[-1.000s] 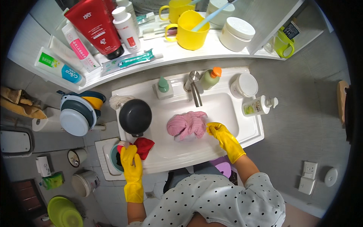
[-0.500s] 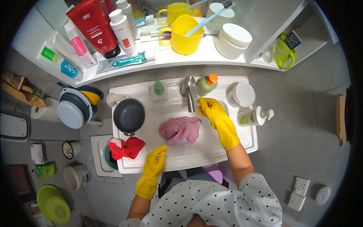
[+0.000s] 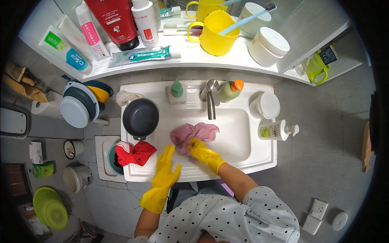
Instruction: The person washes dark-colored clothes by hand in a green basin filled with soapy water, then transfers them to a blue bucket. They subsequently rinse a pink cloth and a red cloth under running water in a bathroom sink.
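A crumpled pink cloth (image 3: 202,130) lies in the white sink (image 3: 237,139), left of the basin's middle. My right hand (image 3: 206,154), in a yellow rubber glove, reaches over the cloth's near side. Its fingers are curled into the fabric, and their tips are partly lost in the folds. My left hand (image 3: 163,172), gloved the same way, hovers over the sink's front edge with fingers stretched and thumb apart; nothing is in it. Beyond the cloth stands the metal faucet (image 3: 211,99), with no water stream visible.
A dark pan (image 3: 140,117) and a red cloth (image 3: 135,153) rest on the sink's left side. Pump bottles (image 3: 177,89), (image 3: 231,91) flank the faucet. A white tub (image 3: 265,106) and a white pump bottle (image 3: 273,130) stand right. A shelf (image 3: 162,67) of toiletries overhangs the back.
My right hand has come down from beside the faucet, toward me and left, onto the pink cloth. My left hand has spread its thumb from its fingers. The whole view has shifted slightly.
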Demonstrator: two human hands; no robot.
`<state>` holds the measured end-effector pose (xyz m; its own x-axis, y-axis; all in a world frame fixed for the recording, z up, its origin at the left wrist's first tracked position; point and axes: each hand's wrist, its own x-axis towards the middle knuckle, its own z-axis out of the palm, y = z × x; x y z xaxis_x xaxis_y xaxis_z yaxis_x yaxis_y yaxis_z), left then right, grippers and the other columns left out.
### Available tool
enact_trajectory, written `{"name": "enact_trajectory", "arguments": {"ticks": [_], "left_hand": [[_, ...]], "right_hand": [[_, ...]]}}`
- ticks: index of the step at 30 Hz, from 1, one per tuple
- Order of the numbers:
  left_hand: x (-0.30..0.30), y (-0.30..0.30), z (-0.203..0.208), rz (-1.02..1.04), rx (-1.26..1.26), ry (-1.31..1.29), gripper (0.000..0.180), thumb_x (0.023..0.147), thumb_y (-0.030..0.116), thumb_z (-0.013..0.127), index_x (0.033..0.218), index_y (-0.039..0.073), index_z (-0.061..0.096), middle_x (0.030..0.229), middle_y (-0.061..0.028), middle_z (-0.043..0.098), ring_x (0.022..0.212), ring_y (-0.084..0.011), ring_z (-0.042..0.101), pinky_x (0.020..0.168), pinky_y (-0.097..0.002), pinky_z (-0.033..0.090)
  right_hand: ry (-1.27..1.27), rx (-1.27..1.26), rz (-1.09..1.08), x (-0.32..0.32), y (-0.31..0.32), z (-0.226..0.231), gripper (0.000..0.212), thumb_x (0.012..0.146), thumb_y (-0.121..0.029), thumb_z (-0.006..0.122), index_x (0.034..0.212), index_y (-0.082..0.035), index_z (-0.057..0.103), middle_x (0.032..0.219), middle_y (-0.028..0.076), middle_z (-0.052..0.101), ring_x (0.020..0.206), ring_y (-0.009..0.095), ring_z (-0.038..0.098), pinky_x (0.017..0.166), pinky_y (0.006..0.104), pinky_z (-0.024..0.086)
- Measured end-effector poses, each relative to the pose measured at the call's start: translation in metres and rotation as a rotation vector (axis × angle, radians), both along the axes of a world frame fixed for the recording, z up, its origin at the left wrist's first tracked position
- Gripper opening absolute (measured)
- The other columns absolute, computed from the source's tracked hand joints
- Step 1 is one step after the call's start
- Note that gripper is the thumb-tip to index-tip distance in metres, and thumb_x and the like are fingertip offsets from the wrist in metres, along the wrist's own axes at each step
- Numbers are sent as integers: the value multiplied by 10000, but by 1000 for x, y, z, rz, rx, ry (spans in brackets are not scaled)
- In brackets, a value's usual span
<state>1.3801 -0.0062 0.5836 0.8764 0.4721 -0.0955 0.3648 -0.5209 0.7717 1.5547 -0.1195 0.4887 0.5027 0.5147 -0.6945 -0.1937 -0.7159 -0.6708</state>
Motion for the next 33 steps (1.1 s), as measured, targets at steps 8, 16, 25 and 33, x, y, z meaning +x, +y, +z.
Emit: {"name": "enact_trajectory", "arguments": {"ticks": [8,16,25,33], "left_hand": [[31,22,-51,-504,-118,276,404,732,150,589,1134,116,615,1010,-153,638,1007,-396,555,1072,-516,301],[35,3,-52,-288,-6,-62,319,751,120,589,1065,107,645,969,-130,653,939,-374,589,966,-495,385],[-8,14,-4,-10,-85,-82,353,862,124,614,1214,109,607,1187,-139,619,1176,-383,525,1044,-446,387],[-43,65,13,605,-679,-316,222,971,43,528,1181,7,589,1152,-119,645,1005,-206,652,916,-285,478]], "right_hand": [[76,131,202,18,-17,42,325,968,-240,519,1243,-80,588,1091,119,667,925,224,640,792,358,513],[-263,-84,-243,16,-5,-111,304,1010,-286,504,1224,-98,609,1038,67,671,914,209,636,779,312,514],[-65,99,-433,47,-59,-55,302,1001,-302,513,1162,-79,639,949,79,680,806,164,628,733,295,505],[58,346,-573,98,-25,174,526,1017,-469,430,1085,15,624,835,86,654,653,135,583,614,247,483]]}}
